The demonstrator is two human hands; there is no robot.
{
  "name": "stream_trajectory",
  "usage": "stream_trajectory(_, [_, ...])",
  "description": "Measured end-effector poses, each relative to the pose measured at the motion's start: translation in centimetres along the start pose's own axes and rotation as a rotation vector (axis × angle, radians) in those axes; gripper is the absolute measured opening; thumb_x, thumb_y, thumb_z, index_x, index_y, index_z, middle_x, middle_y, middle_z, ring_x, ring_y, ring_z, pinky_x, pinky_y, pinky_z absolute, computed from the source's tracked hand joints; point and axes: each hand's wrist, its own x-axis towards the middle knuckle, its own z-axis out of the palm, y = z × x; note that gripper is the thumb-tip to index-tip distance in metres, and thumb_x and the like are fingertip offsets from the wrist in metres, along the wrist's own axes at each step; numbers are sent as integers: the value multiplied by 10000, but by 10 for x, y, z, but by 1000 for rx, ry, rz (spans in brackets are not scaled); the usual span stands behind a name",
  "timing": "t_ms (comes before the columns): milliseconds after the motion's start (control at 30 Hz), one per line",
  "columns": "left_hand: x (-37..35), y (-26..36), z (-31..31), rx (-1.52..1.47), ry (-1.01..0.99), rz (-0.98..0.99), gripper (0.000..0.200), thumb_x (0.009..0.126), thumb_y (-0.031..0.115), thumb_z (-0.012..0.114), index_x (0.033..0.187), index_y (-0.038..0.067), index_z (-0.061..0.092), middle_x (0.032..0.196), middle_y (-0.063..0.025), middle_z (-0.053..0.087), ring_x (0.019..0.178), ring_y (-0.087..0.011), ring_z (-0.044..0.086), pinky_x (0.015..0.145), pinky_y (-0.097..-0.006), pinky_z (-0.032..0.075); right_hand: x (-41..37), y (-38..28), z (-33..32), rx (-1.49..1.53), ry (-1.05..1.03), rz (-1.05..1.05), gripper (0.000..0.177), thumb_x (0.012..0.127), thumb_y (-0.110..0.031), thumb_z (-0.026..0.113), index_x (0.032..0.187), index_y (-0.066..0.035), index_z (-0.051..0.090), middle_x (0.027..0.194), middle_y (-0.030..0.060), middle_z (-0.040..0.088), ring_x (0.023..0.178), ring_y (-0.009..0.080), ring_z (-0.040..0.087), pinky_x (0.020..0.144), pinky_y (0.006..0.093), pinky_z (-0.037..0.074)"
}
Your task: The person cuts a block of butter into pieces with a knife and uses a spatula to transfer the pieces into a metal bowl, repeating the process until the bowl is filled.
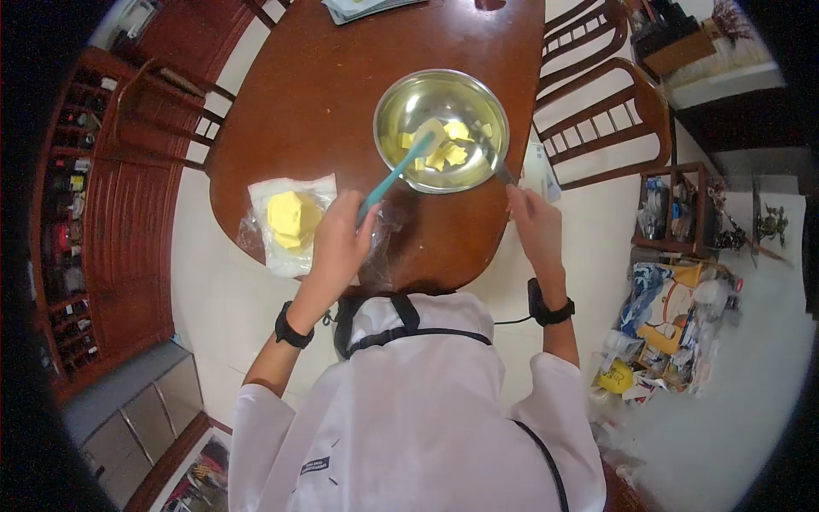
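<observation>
My left hand [343, 235] is closed round the teal handle of a spatula [397, 172], whose pale head is over the steel mixing bowl [386, 111]. Several chunks of yellow butter [455, 154] lie on the bottom of the bowl. At the bowl's right rim, my right hand [537, 226] grips a slim metal utensil [502, 169] that slants into the bowl; its exact kind does not show. Left of my left hand, a large block of butter [293, 218] rests on an opened white wrapper [277, 256].
Everything stands on a brown wooden table [299, 111]. Crumpled clear plastic [381, 247] lies near its front edge. Papers [367, 7] sit at the far end. Wooden chairs [616, 128] line the right side, and another chair [162, 111] is at the left.
</observation>
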Motion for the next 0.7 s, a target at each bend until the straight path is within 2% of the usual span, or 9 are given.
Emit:
stream_trajectory(67, [0,-1,0,19,39,63,197,921,141,625,887,-17,513,791,-185,495,675,-352,497,604,-413,404,0,-7,-6,-254,-65,-79,422,955,-358,604,735,1,587,575,149,529,493,232,521,491,377,390])
stream_trajectory(167, [-1,-2,-1,14,65,76,201,917,144,636,893,-21,523,769,-191,486,674,-340,497,611,-404,411,-2,-1,-3,-242,-50,-130,425,958,-347,603,712,-2,565,556,147,502,483,247,504,486,377,388])
stream_trajectory(300, [-16,-14,-6,-201,54,-153,203,943,190,621,916,0,554,706,-84,482,634,-205,488,579,-338,392,-4,-2,3,-167,-64,-26,409,965,-336,594,731,0,573,559,142,504,481,227,488,484,368,384])
stream_trajectory(367, [-23,-22,-15,-310,34,-276,204,958,213,606,927,15,567,706,-43,499,610,-153,470,565,-304,376,-5,-4,12,62,14,-135,379,969,-315,593,756,-2,580,569,132,514,485,199,476,488,353,390])
stream_trajectory(433, [-48,-29,-30,-606,142,-512,205,992,244,561,947,48,595,722,55,434,640,-34,364,544,-224,306,-12,-8,15,89,-88,-86,359,968,-301,597,771,-2,585,577,130,524,491,186,482,492,345,397])
stream_trajectory(500, [-72,-41,-47,-682,362,-555,240,1026,243,494,972,42,613,696,81,393,613,-18,328,530,-200,264,-26,-18,28,122,-232,-46,339,967,-288,600,786,-2,590,585,128,534,498,172,489,496,337,404])
stream_trajectory(567, [-96,-58,-69,-712,526,-613,337,1047,293,437,959,20,615,657,81,358,568,-19,303,506,-203,244,-36,-30,45,-29,-340,-240,316,959,-273,611,793,-4,589,585,132,536,493,188,501,497,335,415])
stream_trajectory(600, [-111,-67,-77,-705,561,-638,337,1047,293,437,959,20,615,657,81,358,568,-19,303,506,-203,244,-44,-36,57,-133,-396,-304,322,948,-289,622,790,-11,592,587,156,558,493,267,557,496,366,437])
stream_trajectory(700, [-153,-90,-99,-723,708,-800,422,1058,342,387,927,9,610,626,77,327,521,-22,278,477,-208,219,-66,-62,99,-294,-559,-401,332,936,-317,631,786,-22,607,612,183,589,548,356,602,510,417,460])
